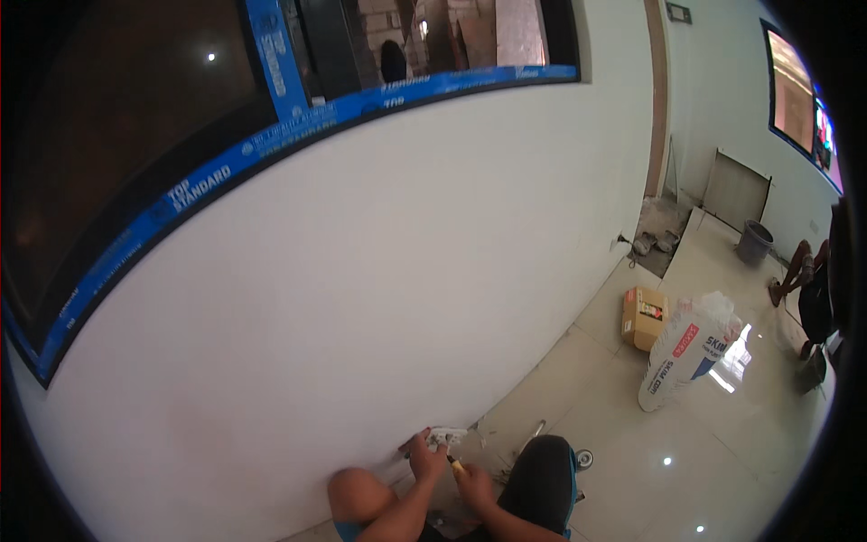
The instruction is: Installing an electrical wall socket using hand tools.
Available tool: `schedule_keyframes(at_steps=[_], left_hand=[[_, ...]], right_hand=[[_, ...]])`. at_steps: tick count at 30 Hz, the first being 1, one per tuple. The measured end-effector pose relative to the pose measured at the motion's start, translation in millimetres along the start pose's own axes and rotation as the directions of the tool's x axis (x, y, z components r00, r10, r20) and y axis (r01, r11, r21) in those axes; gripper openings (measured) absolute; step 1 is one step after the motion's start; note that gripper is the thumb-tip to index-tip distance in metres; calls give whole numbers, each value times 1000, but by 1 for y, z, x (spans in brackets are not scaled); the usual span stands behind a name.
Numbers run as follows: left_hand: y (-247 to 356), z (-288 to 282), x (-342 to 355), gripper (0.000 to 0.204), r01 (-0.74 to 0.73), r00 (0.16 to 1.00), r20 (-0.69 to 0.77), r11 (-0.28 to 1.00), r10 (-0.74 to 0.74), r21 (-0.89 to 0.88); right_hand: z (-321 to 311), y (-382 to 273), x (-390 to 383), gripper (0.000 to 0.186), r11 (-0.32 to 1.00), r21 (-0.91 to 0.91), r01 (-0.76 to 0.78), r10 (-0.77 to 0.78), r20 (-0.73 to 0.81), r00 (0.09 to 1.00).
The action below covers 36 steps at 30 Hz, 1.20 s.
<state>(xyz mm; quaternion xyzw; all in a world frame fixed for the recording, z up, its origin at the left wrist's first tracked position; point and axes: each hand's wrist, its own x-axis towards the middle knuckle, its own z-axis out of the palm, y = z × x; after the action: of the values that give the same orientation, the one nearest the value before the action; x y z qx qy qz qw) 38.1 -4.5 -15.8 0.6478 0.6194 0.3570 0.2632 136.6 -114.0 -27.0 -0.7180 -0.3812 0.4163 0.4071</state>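
Yellow-handled tool [458, 468] gripped in right hand [474, 486]; left hand [427, 462] just beside, grip unclear.

The right hand [474, 485] holds a tool [458, 467], apparently yellow-handled, beside the left hand [427, 461] near the white wall [361, 271].

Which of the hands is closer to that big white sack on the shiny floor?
Right. The right hand, gripping a yellow-handled tool, is left of the white sack and lower in the picture; the left hand is farther left, close to the wall.
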Motion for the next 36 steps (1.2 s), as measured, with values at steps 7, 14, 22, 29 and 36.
schedule_keyframes(at_steps=[7, 14, 22, 29, 36], left_hand=[[-14, 1, 9, 55, -28, 998, -49, 1000, 28, 2], [4, 0, 11, 52, -16, 1000, 7, 1000, 17, -7], [1, 0, 4, 50, 16, 999, -31, 1000, -16, -12], [-3, 4, 2, 52, 39, 999, -1, 999, -39, 2], [4, -4, 4, 52, 2, 1000, 12, 1000, -3, 19]], right_hand=[[6, 17, 32, 32, 506, 675, -537, 346, 411, 843], [-16, 21, 38, 33, 134, 490, -861, -91, 871, 482], [5, 54, 36, 33, 981, 126, 147, -149, 12, 989], [-21, 38, 27, 44, 65, 629, -774, -113, 776, 621], [-1, 14, 29, 34, 969, 190, -158, 129, 157, 979]])
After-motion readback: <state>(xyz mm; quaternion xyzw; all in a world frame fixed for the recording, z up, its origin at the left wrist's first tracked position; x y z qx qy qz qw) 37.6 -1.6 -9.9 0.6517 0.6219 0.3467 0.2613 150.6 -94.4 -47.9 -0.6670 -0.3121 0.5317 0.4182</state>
